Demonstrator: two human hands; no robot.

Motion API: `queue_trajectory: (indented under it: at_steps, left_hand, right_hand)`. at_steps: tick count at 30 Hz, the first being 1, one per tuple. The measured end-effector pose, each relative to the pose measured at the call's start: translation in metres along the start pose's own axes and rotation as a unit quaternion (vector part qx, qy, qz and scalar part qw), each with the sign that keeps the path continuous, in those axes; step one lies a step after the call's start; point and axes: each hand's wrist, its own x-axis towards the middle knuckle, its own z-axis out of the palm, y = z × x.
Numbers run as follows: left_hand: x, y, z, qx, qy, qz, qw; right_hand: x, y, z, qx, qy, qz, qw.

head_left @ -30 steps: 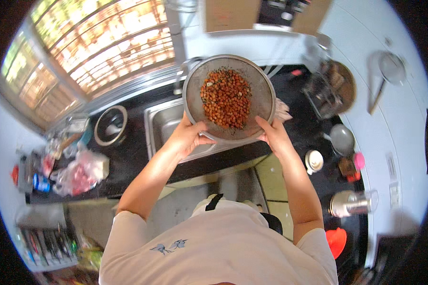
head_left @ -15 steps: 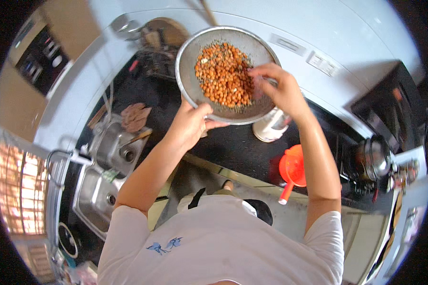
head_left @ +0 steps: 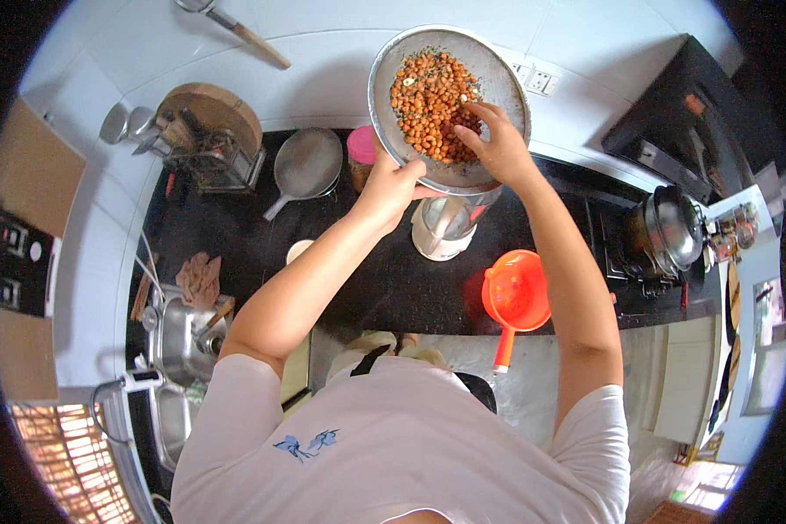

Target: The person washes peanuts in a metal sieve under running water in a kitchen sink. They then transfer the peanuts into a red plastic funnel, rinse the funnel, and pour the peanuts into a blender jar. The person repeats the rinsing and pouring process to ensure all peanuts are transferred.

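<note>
**Metal sieve of nuts held up over the blender jar**

Head view: The left hand (head_left: 391, 185) is raised in front of the body, arm bent at the elbow, its fingers closed around the lower left rim of a round metal sieve (head_left: 393, 65) that is tilted and held up above the dark counter (head_left: 236, 236). The right hand (head_left: 495, 144) reaches up with the forearm almost straight, its fingers spread and lying inside the sieve on the heap of brown roasted nuts (head_left: 428, 105); it presses on them rather than clasping anything, palm turned toward the mesh. Directly under the sieve's lower edge stands a white blender jar (head_left: 445, 229), its mouth largely covered by the sieve and the right wrist. An orange funnel-shaped scoop (head_left: 515, 297) lies on the counter just right of the jar. Farther left are a small metal pan (head_left: 307, 164), a pink-lidded jar (head_left: 361, 148) partly behind the left hand, and a round wooden board (head_left: 214, 109) leaning on the wall. A sink (head_left: 179, 341) sits at lower left. The fingertips of the left hand are hidden behind the sieve's rim, and the stove at right is bent by the lens edge.
</note>
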Motion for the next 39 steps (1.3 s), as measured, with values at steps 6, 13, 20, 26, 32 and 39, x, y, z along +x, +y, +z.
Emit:
queue_trajectory:
  at_steps: [6, 13, 20, 26, 32, 39]
  left_hand:
    - [0.003, -0.002, -0.023, -0.023, -0.044, -0.016, 0.999]
    - [0.031, -0.026, -0.037, -0.048, -0.069, -0.031, 0.996]
    - [0.037, -0.036, -0.036, -0.035, -0.043, -0.029, 0.998]
    - [0.045, -0.053, -0.036, -0.004, -0.007, -0.003, 1.0]
    - [0.035, -0.057, -0.036, 0.01, 0.025, 0.021, 0.999]
    - [0.028, -0.048, -0.027, 0.059, 0.07, 0.036, 0.995]
  right_hand:
    - [-0.001, -0.016, 0.017, 0.022, 0.019, 0.054, 0.998]
    - [-0.006, -0.011, 0.048, -0.102, 0.008, 0.122, 0.987]
    - [-0.017, -0.006, 0.037, -0.071, -0.052, 0.073, 0.993]
    - [-0.018, 0.006, 0.014, 0.014, -0.15, 0.089, 0.985]
    - [-0.027, 0.017, 0.011, 0.118, -0.156, 0.059, 0.979]
    - [-0.034, 0.022, 0.006, 0.188, -0.144, 0.025, 0.971]
